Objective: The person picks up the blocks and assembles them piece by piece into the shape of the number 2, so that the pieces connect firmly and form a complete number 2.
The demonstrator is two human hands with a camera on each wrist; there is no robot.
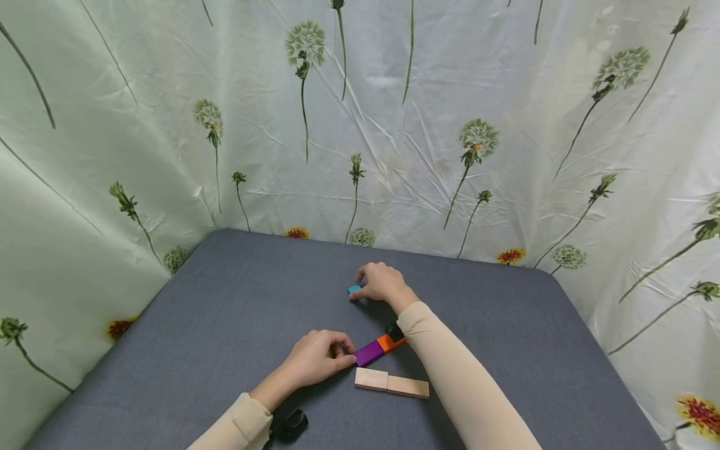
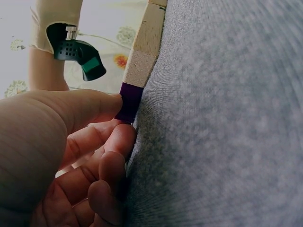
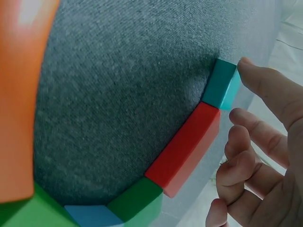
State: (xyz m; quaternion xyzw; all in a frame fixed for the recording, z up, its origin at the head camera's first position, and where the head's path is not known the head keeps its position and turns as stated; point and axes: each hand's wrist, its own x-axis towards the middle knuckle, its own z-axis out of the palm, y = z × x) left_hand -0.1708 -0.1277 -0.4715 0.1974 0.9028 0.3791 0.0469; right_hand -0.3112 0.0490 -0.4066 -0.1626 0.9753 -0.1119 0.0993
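My left hand pinches the near end of a purple block between thumb and fingertips, low against the grey cloth. An orange block adjoins the purple one, partly behind my right wrist. Farther forward, my right hand is at a small teal block. Its thumb tip touches the block's end in the right wrist view, while the index fingertip is just off the other end. A red block meets the teal one, followed by a dark green block, a blue block and a lighter green block.
Two plain wooden blocks lie end to end on the near side of the purple block. All the blocks rest on a grey cloth-covered table. Behind and beside it hangs a flowered curtain. My right forearm crosses over the right side.
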